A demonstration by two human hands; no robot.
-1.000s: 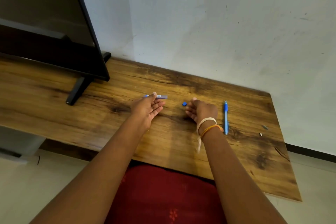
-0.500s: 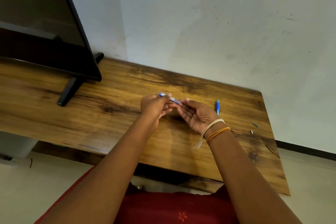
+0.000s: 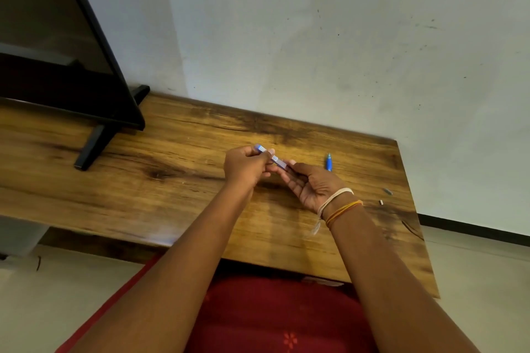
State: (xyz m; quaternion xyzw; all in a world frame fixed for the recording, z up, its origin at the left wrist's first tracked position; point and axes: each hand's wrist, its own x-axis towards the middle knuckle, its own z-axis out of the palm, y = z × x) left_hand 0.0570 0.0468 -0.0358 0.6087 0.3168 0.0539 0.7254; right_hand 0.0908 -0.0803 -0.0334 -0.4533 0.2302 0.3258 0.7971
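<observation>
The left grip [image 3: 245, 165] is clenched round the upper end of a short blue-and-silver pen barrel [image 3: 271, 158], thumb and curled fingers pinching it. The right grip [image 3: 311, 183], palm turned up, grasps the barrel's lower end between thumb and fingertips. Held by both, the barrel hangs above the middle of the worktop [image 3: 172, 195], slanting from ten o'clock down to four o'clock.

White and orange threads [image 3: 337, 202] circle the right wrist. A blue pen [image 3: 329, 162] lies on the worktop near the right grip, at about two o'clock of it. Two small loose parts [image 3: 388, 191] sit well apart from the hands, out at three o'clock by the worktop's edge. A dark screen [image 3: 71, 66] stands on its foot [image 3: 91, 146] at ten o'clock. Red cloth [image 3: 272, 318] shows at six o'clock.
</observation>
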